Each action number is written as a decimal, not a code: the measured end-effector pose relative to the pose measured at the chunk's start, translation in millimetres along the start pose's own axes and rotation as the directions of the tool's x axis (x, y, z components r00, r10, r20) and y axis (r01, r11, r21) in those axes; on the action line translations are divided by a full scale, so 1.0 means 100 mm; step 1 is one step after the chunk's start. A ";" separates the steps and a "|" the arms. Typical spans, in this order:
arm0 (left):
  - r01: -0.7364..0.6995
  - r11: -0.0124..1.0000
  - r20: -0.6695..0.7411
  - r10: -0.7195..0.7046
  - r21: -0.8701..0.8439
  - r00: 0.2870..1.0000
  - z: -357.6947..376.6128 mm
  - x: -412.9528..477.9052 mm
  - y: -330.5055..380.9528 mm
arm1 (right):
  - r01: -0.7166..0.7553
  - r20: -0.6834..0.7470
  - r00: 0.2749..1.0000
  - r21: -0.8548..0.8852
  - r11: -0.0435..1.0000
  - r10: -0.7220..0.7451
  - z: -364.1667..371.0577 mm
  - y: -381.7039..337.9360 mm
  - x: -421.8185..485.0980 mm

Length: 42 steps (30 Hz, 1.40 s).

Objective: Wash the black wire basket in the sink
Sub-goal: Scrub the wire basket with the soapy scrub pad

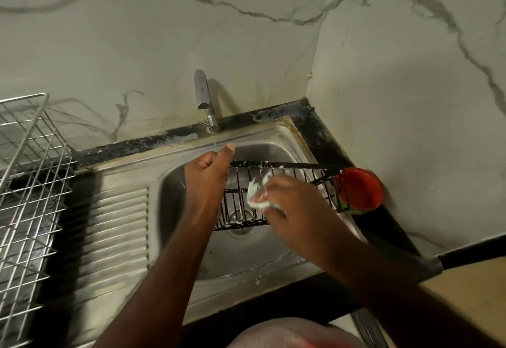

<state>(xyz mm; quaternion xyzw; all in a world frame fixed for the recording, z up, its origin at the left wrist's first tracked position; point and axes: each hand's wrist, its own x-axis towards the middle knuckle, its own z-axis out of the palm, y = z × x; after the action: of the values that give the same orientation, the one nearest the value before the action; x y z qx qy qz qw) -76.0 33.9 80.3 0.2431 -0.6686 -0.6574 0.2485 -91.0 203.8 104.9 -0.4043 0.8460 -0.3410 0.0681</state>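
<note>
The black wire basket (290, 167) hangs over the steel sink (191, 260), tilted, its long top rail running right toward the counter. My left hand (209, 172) grips the basket's left end, thumb up on the rail. My right hand (284, 200) holds a soapy pale-green scrubber (256, 193) against the basket's wires near its middle; the hand is blurred. White suds cling to some wires. The drain (241, 217) shows through the basket's bars.
A chrome tap (204, 98) stands behind the sink, a thin stream of water falling from it. A red bowl (361, 187) sits on the black counter at the right. A silver wire rack (24, 183) stands left of the ribbed drainboard (115, 227).
</note>
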 end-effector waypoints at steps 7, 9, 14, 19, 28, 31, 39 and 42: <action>0.004 1.000 -0.052 -0.005 -0.012 0.999 0.07 -0.06 0.04 | 0.017 -0.205 0.979 0.060 0.998 -0.005 -0.13 -0.09 0.18; 0.036 0.998 -0.054 -0.039 -0.045 0.998 0.13 -0.09 0.07 | 0.037 -0.232 0.972 -0.015 0.999 -0.039 -0.06 -0.18 0.33; 0.073 0.996 -0.095 -0.078 -0.060 0.992 0.07 -0.10 0.03 | -0.041 -0.229 0.973 -0.007 0.999 0.039 -0.03 -0.01 0.34; 0.070 0.996 -0.081 -0.074 -0.046 0.994 -0.06 -0.08 0.06 | -0.329 -0.237 0.910 0.082 0.941 0.339 -0.33 0.60 0.21; 0.028 0.998 -0.110 -0.035 -0.065 0.993 -0.06 -0.07 0.08 | -0.478 -0.348 0.804 0.104 0.872 0.483 -0.43 1.03 0.14; 0.055 0.996 -0.110 -0.063 -0.073 0.992 -0.02 -0.10 0.08 | -0.355 -0.262 0.883 0.172 0.919 0.390 -0.32 0.63 0.19; 0.101 0.985 -0.215 -0.131 -0.143 0.968 -0.09 -0.02 0.09 | 0.012 0.200 0.980 -0.037 0.999 -0.004 -0.16 -0.03 -0.02; 0.121 0.979 -0.245 -0.159 -0.165 0.956 -0.18 0.02 0.07 | -0.010 0.360 0.933 -0.025 1.000 0.019 -0.29 -0.03 -0.10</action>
<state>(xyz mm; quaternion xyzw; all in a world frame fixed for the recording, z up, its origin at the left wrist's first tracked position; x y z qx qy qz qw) -66.1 19.3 87.4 0.3538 -0.5610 -0.6843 0.3030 -93.7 224.6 127.2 -0.4543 0.8260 -0.2510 0.2199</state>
